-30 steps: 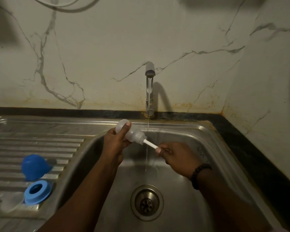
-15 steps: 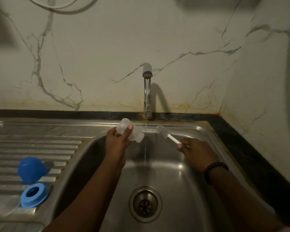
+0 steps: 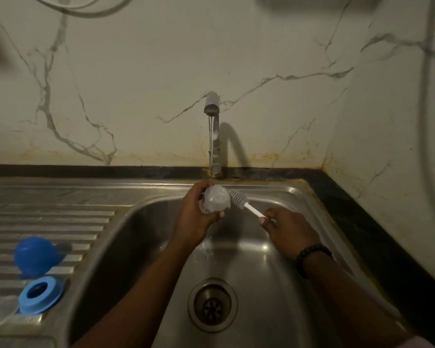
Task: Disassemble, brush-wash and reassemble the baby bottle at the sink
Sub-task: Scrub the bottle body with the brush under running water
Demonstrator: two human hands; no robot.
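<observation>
Since half a second ago, the left hand has carried the clear baby bottle right, under the tap's running stream; its fingers curl around the bottle. The right hand pinches the bottle brush, bristles touching the bottle's side. Both hover over the sink basin, above the drain. On the left drainboard sit a blue cap and blue collar ring.

the sink was brushed steel, glossy where wet, its drainboard ribbed. the bottle in my left hand was cloudy plastic. the brush had soft grey bristles on a smooth white handle. the blue ring looked matt plastic, the wall polished marble.
</observation>
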